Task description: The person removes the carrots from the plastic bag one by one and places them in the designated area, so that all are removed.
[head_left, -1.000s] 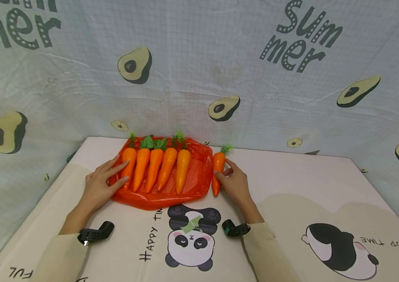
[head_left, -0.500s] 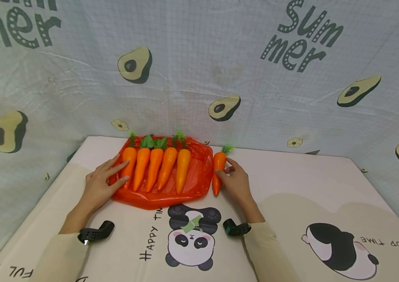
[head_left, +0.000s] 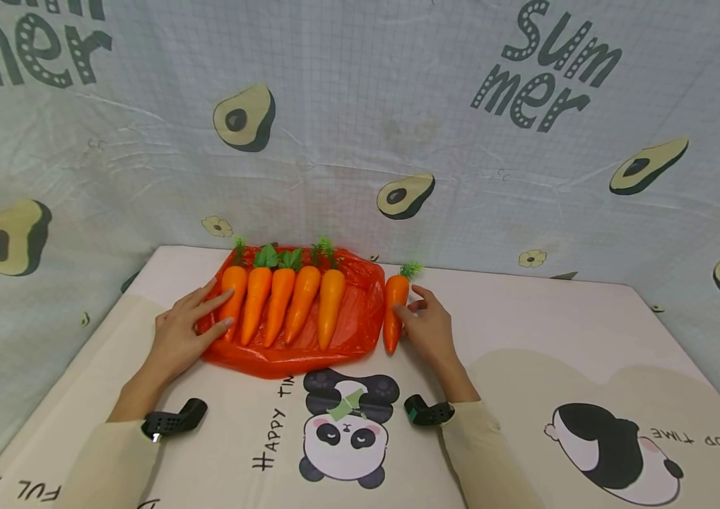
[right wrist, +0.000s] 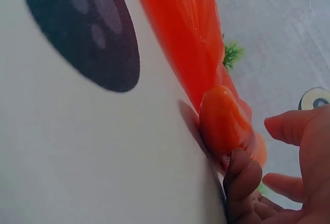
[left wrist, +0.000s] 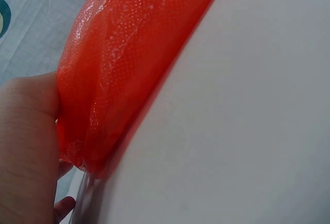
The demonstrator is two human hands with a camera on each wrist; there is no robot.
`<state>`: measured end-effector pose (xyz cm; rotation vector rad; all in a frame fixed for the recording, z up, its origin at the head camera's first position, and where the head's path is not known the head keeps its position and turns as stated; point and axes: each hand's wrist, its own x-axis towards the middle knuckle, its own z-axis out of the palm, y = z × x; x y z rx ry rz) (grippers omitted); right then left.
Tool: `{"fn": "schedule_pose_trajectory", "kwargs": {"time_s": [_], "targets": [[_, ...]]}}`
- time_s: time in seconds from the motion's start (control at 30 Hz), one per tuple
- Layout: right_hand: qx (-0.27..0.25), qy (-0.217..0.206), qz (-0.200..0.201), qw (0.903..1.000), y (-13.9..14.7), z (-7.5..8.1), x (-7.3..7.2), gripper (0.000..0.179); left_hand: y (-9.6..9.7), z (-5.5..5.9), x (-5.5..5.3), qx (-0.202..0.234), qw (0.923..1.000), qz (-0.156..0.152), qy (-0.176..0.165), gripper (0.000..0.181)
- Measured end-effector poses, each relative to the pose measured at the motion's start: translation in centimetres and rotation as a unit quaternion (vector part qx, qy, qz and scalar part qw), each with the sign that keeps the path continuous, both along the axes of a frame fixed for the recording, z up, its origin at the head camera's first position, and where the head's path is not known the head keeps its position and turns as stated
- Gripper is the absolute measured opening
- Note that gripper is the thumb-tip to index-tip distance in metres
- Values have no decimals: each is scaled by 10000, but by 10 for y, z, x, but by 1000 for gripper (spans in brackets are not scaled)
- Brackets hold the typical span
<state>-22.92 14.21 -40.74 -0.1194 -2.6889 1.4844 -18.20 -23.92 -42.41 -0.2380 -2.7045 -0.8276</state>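
Observation:
Several orange toy-like carrots [head_left: 280, 304] with green leaves lie side by side on a crinkled red plastic bag [head_left: 360, 311]. My left hand [head_left: 175, 332] rests on the bag's left side, its index finger and thumb over the leftmost carrot [head_left: 232, 286]. In the left wrist view the red plastic [left wrist: 118, 69] lies against that hand. Just right of the bag, on the table, is a separate carrot [head_left: 393, 325]. My right hand [head_left: 428, 326] is beside it, fingers loosely spread, with the thumb tip at its edge. The right wrist view shows this carrot's tip [right wrist: 221, 118] close by the lower fingers.
A pale table cover [head_left: 525, 325] with panda prints [head_left: 343, 442] spreads in front and to the right. Behind the table hangs a light curtain [head_left: 309, 155] printed with avocados. Black wrist bands [head_left: 172, 422] sit on both wrists.
My right hand has eased slightly to the right and its thumb has drawn back across the separate carrot. The left hand and the carrots on the bag stay as they were.

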Motion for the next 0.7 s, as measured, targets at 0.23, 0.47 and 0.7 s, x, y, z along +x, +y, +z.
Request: {"fn": "schedule_pose_trajectory", "kwargs": {"time_s": [0.23, 0.47, 0.7], "targets": [[-63, -9, -270, 9996, -4, 5, 0, 56, -3, 0, 1, -8, 10000, 17, 11, 55], [47, 371, -279, 9989, -6, 20, 2, 53, 1, -1, -1, 41, 10000, -45, -24, 56], [253, 849, -3, 9961, -20, 28, 1, 52, 0, 0, 1, 23, 10000, 17, -75, 56]]}}
